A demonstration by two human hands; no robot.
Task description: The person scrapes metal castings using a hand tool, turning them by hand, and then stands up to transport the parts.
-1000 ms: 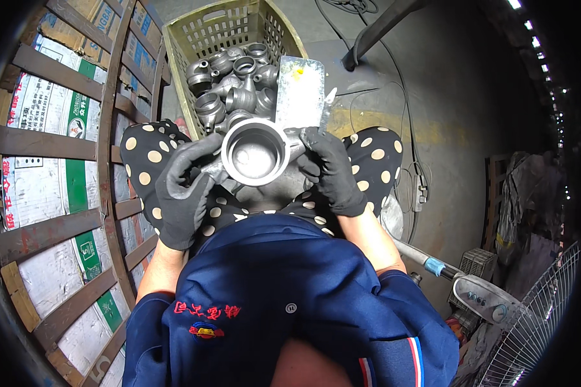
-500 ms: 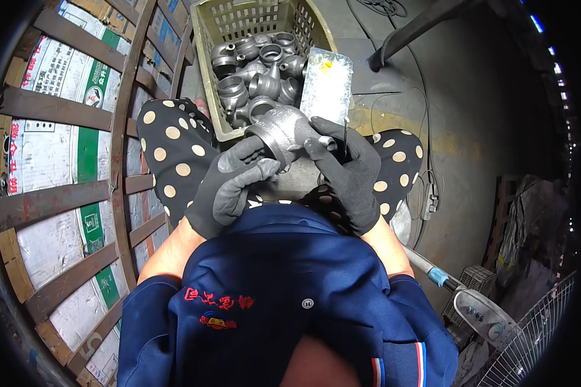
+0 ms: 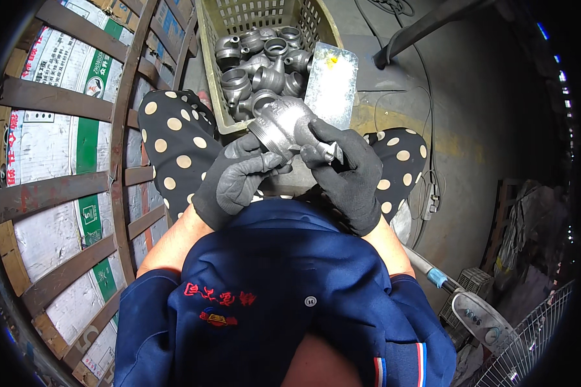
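A grey metal pipe fitting point(image 3: 286, 122), with a rounded body and a ribbed round collar, is held between both gloved hands above my lap. My left hand point(image 3: 242, 177) curls its fingers round the collar end from below. At the other end, my right hand point(image 3: 346, 171) grips the body, thumb and fingers closed. A short bright metal piece point(image 3: 333, 153) sticks out among the right fingers; whether it belongs to the fitting or is separate I cannot tell. Just beyond is a yellowish plastic crate point(image 3: 221, 97) holding several similar pipe fittings point(image 3: 268, 76).
A pale, scuffed rectangular plate point(image 3: 332, 84) stands at the crate's right side. To the left rises a rusty metal rack point(image 3: 121, 129) against printed cartons. Cables point(image 3: 430, 142) run along the floor at right, near a dark metal leg point(image 3: 394, 48). A fan point(image 3: 490, 316) is at lower right.
The pipe fitting has tilted slightly in my hands. My left fingers have shifted under the collar, and the right thumb and fingers have moved nearer the bright metal piece.
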